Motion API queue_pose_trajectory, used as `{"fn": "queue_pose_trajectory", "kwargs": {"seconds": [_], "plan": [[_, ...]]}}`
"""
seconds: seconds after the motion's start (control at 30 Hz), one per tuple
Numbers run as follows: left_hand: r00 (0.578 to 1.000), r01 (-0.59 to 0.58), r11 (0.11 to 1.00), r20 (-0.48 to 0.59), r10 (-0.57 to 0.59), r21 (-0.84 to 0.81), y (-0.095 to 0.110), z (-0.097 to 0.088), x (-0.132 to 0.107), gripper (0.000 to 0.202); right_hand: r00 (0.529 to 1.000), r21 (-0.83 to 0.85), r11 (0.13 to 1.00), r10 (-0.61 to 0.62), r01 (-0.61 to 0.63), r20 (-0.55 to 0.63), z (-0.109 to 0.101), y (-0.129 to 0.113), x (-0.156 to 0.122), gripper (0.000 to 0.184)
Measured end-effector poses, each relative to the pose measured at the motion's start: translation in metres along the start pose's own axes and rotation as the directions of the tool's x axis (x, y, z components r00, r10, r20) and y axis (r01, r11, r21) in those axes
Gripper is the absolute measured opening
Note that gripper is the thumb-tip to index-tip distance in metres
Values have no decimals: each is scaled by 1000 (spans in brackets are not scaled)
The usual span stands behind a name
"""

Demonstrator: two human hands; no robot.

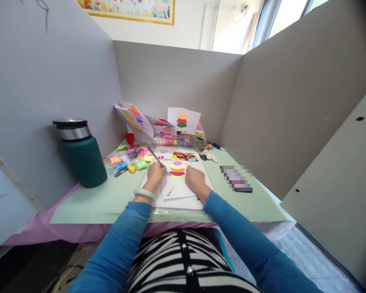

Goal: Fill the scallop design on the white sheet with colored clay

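A white sheet of paper [179, 193] lies before me, bearing a stack of coloured layers [177, 170] in purple, yellow, orange, magenta and green. My left hand [156, 174] is closed around a metal fork [154, 154]; its handle points up and away, and its tines touch or hover just over the left edge of the layers. On the right side of the paper rests my right hand [195, 179], fingers curled together close to the layers. Whatever those fingers pinch, if anything, is hidden. A small thin dark mark or tool [170, 191] shows low on the sheet.
Bags of coloured clay [131, 159] lie at the left, near a green bottle [83, 158]. Behind stand painted sheets [183, 119], a red cup [129, 138] and a colour set [174, 141]. A phone [236, 179] lies right, a crumpled tissue [210, 156] farther back. Grey partitions [177, 77] surround the table.
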State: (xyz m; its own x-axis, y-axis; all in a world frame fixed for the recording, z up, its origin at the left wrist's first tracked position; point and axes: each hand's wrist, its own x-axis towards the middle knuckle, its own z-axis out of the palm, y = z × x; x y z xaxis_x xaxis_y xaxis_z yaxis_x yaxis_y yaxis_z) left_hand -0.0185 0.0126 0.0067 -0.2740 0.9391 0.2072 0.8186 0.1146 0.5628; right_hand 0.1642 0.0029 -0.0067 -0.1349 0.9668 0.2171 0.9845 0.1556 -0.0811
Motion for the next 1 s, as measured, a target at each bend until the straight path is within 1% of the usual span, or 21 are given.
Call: {"fn": "queue_pose_trajectory", "kwargs": {"seconds": [0.07,0.17,0.23,0.37,0.43,0.5,0.63,0.77,0.83,0.93,1.0], "plan": [[1000,-11,1000,-1,11,-9,-1,0,0,22,1000,-1,1000,-3,3,-2,1,0,0,34],[998,-43,999,34,44,-26,-1,1,0,22,1000,5,1000,-2,2,-15,2,1,1,33],[998,-37,999,45,38,-22,-1,2,1,21,1000,10,1000,1,-1,-18,2,1,1,33],[1000,18,1000,5,-18,7,-1,0,1,21,1000,9,1000,2,-2,-5,1,0,1,34],[999,28,1000,-16,-28,12,-2,-1,1,20,1000,7,1000,6,-6,6,0,0,1,34],[1000,16,1000,-17,-16,-2,-3,-2,0,20,1000,6,1000,10,-10,9,0,0,1,34],[1000,-13,999,28,14,-29,-2,-2,-1,20,1000,15,1000,14,-14,3,-1,-1,0,33],[999,32,999,-14,-32,9,-1,-3,-1,20,1000,18,1000,11,-11,0,0,0,0,33],[999,21,1000,-27,-21,7,-1,-3,-2,20,1000,17,1000,7,-7,-2,1,1,1,34],[1000,-16,1000,0,16,-4,-2,-4,-3,19,1000,19,1000,3,-3,-8,2,1,2,34],[1000,-5,1000,-6,5,1,-2,-4,-4,17,1000,25,1000,2,-1,-14,3,1,2,33]]}}
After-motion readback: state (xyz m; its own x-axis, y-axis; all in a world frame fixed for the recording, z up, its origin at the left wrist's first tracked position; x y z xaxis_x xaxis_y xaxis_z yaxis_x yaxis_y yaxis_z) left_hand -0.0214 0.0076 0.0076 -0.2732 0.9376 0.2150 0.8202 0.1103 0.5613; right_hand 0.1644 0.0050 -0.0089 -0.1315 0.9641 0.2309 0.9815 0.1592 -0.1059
